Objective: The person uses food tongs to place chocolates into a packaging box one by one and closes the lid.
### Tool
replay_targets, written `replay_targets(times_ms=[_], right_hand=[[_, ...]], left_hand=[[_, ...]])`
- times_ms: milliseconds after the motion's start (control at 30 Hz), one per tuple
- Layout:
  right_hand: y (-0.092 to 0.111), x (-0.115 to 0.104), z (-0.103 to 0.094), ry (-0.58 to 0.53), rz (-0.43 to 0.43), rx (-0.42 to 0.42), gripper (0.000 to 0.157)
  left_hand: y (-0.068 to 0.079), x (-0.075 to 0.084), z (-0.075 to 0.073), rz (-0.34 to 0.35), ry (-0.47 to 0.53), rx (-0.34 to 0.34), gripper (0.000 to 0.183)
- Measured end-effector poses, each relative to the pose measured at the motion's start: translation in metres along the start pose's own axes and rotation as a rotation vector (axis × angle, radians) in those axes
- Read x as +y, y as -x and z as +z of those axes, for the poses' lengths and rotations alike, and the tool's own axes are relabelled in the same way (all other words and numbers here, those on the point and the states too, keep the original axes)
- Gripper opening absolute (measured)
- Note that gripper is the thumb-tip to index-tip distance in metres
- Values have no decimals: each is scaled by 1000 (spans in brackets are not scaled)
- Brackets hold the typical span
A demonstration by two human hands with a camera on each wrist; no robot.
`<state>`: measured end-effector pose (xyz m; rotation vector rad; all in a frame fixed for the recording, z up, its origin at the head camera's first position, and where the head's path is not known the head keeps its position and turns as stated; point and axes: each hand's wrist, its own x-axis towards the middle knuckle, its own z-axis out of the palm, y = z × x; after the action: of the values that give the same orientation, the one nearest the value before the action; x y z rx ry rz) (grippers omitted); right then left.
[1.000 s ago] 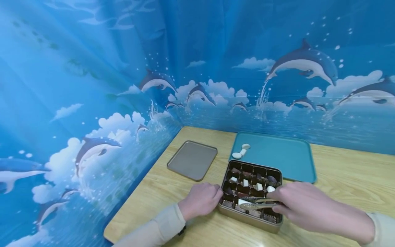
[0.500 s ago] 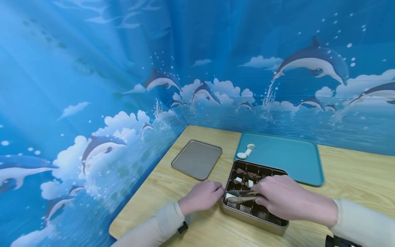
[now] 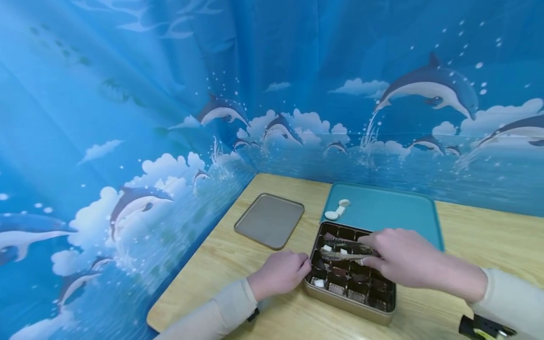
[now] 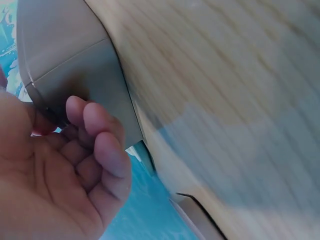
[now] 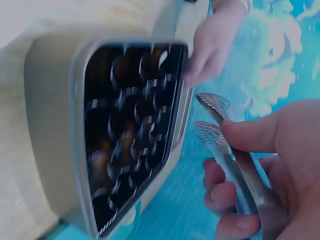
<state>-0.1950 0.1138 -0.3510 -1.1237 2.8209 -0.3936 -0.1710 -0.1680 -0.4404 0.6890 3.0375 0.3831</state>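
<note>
My left hand [image 3: 280,273] holds the left edge of a gold tin [image 3: 352,309], fingers curled with thumb and forefinger at the rim. The tin has a dark divided insert with brown chocolate-like pieces [image 3: 336,288] in its compartments. A white piece [image 3: 318,283] lies in its front left compartment. My right hand [image 3: 408,259] grips metal tongs [image 5: 240,165] with perforated tips. Those tips are spread with nothing between them in the right wrist view. In the head view they reach over the second row from the back, beside small white pieces [image 3: 327,248].
Behind the tin is a teal tray [image 3: 395,208], with a white object [image 3: 341,210] of two round ends and a short bridge near its left edge. A shallow brown-grey tray [image 3: 269,219] lies back left on the wooden table [image 3: 212,283]. A dolphin-printed curtain [image 3: 170,118] surrounds the table.
The tongs carried a white piece leftward along the front and let it go in the front left compartment. The right hand then moved back toward the rear rows. The left hand stayed at the tin.
</note>
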Motion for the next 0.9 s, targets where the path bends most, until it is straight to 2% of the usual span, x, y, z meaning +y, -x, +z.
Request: replay_targets(times_ms=[167, 333, 600, 900], right_hand=[[-14, 24, -10, 26, 34, 50, 48], [-31, 51, -12, 6, 105, 23, 49], [-62, 83, -4, 4, 134, -25, 47], [-87, 103, 8, 61, 146, -81, 46]], left_hand=[[-1, -2, 2, 13, -77, -4, 41], [-1, -2, 3, 35, -132, -6, 41], [-1, -1, 4, 48, -116, -12, 41], [-1, 2, 5, 40, -118, -23, 40]])
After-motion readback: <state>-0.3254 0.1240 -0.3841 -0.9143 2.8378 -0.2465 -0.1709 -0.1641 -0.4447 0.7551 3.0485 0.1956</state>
